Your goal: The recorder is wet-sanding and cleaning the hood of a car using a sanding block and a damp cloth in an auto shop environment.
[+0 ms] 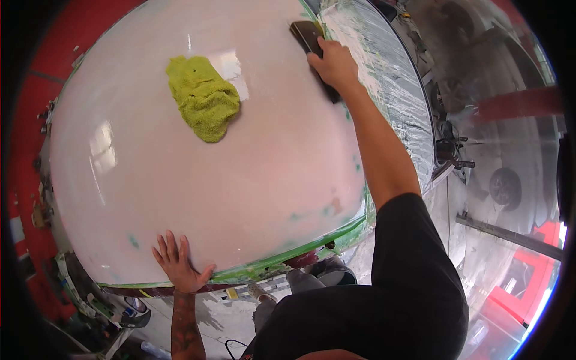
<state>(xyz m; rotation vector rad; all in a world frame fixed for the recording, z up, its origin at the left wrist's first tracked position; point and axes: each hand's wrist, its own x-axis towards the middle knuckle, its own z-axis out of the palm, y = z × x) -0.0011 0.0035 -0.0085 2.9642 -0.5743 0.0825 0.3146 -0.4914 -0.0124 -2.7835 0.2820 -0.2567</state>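
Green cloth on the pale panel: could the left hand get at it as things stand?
Probably yes: the left hand lies flat, apparently holding nothing, and only bare pale panel stretches between it and the green cloth. A forward lean may be needed, as the cloth lies well ahead of it.

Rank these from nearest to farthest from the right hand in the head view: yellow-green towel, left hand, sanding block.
1. Sanding block: gripped by the right hand.
2. Yellow-green towel: left of that hand, on the pale panel.
3. Left hand: lower left, on the panel by its near edge.
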